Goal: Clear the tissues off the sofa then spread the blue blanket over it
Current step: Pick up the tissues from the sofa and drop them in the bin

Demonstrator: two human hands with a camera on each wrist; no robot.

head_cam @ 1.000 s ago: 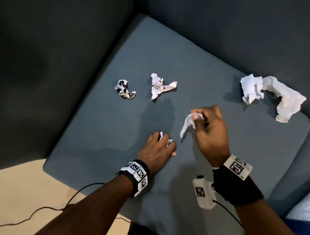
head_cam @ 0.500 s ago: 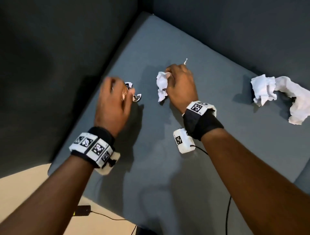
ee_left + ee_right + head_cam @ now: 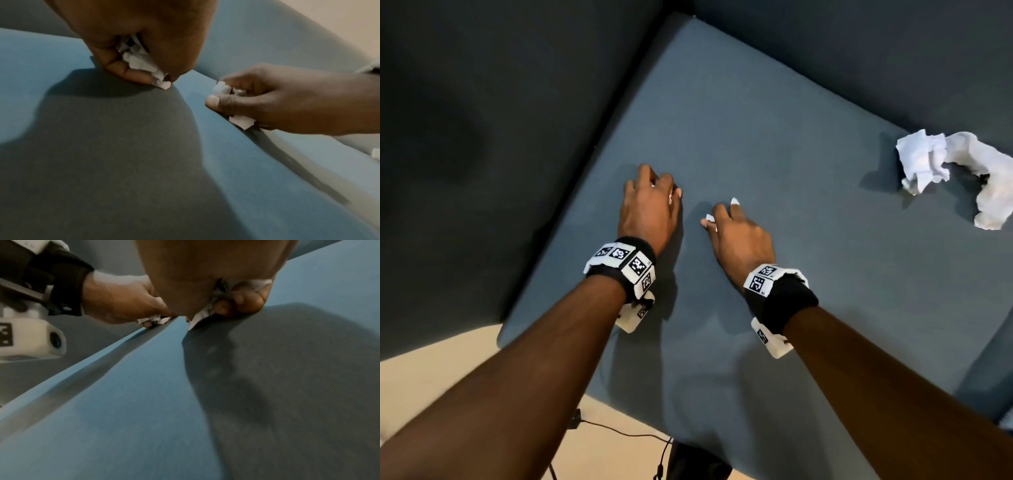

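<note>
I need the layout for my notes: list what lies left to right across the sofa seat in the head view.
Left hand gripping tissue scraps → right hand gripping tissue scraps → large crumpled tissue lying loose on the sofa seat.

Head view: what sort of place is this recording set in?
Probably a home living room: a grey-blue sofa seat cushion meeting dark upholstered backrests, crumpled tissue lying on it, and a pale floor with a black cable in front.

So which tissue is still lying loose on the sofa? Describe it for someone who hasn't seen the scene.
On the grey-blue sofa seat, look toward its right edge, well away from both hands. The big crumpled white tissue lies there alone, untouched, while the only other tissue is small scraps held in the left hand and right hand.
</note>
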